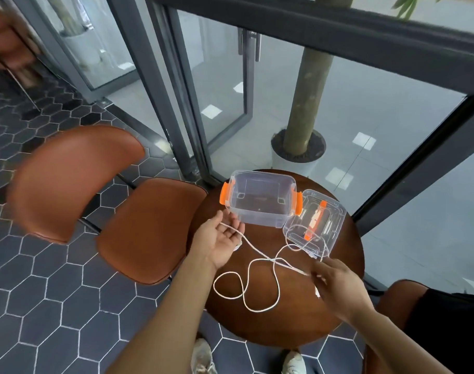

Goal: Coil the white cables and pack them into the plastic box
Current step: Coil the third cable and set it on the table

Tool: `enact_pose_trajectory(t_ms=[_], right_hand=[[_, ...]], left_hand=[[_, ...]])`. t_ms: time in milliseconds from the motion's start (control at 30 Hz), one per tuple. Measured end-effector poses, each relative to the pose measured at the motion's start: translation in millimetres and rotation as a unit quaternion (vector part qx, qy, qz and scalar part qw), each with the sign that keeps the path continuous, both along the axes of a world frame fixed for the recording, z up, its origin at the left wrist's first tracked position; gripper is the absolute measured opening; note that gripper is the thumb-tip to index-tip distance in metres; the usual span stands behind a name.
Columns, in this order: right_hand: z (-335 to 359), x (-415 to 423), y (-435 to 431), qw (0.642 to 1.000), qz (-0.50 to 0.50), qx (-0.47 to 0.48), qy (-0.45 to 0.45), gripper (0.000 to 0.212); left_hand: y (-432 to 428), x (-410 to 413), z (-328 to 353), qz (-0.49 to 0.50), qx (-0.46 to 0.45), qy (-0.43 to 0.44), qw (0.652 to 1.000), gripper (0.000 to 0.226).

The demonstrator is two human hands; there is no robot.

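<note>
White cable (257,251) crosses left hand (222,240), pinched by right hand (338,286) fingers (317,269).

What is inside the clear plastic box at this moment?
Nothing shows inside the plastic box; its clear walls reveal only the table beneath. The white cable lies outside on the table, across the left hand and pinched by the right hand. Nothing hides its floor.

The round wooden table (298,319) carries a plastic box (260,203), its lid (315,222) and a white cable (272,259).
</note>
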State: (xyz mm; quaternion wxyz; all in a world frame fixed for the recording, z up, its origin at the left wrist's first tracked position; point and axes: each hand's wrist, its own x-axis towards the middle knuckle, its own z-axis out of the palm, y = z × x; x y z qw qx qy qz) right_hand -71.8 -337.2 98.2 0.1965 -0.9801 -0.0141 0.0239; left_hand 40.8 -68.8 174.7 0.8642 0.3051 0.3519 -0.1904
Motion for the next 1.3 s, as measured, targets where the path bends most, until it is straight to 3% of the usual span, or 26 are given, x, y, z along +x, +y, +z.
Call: enact_pose_trajectory(t_ms=[133, 333, 533, 600, 667, 733, 833, 900, 1067, 1167, 1300], right_hand=[[-15.5, 14.0, 3.5, 0.996, -0.025, 0.022, 0.085, 0.019], [-13.6, 42.7, 13.7, 0.988, -0.046, -0.029, 0.145, 0.013], [-2.8, 66.2, 46.4, 0.978, -0.03, -0.036, 0.205, 0.022], [12.6, 73.0, 66.1, 0.981, -0.014, 0.022, 0.194, 0.026], [35.2, 74.8, 92.3, 0.969, 0.026, 0.182, 0.164, 0.024], [66.1, 71.7, 123.2, 0.913, 0.093, 0.357, 0.174, 0.033], [79.4, 73.1, 152.6, 0.867, 0.152, 0.444, 0.168, 0.032], [79.1, 78.2, 158.9, 0.883, 0.133, 0.43, 0.132, 0.022], [62.7, 90.8, 147.3, 0.931, 0.162, 0.318, 0.081, 0.031], [52.0, 90.7, 137.1, 0.929, 0.155, 0.317, 0.113, 0.023], [47.5, 85.3, 125.2, 0.923, 0.127, 0.329, 0.151, 0.031]], left_hand=[[20.3, 4.4, 7.6, 0.023, 0.043, -0.017, 0.999, 0.04], [60.5, 7.7, 12.4, 0.116, 0.037, -0.066, 0.99, 0.038], [76.1, -0.9, 28.8, 0.049, 0.05, -0.134, 0.988, 0.036], [68.2, -6.3, 33.7, 0.031, 0.054, -0.148, 0.987, 0.035], [58.0, -10.7, 37.2, 0.028, 0.048, -0.151, 0.987, 0.035], [48.6, -13.1, 40.2, 0.021, 0.032, -0.157, 0.987, 0.036], [38.7, -14.5, 45.4, 0.009, 0.025, -0.16, 0.987, 0.039], [37.9, -13.7, 48.1, -0.001, 0.032, -0.157, 0.987, 0.041], [45.8, -12.9, 48.1, -0.032, 0.063, -0.143, 0.987, 0.042], [47.7, -14.0, 44.9, -0.041, 0.079, -0.133, 0.987, 0.04], [47.7, -14.1, 39.4, -0.048, 0.092, -0.129, 0.986, 0.039]])
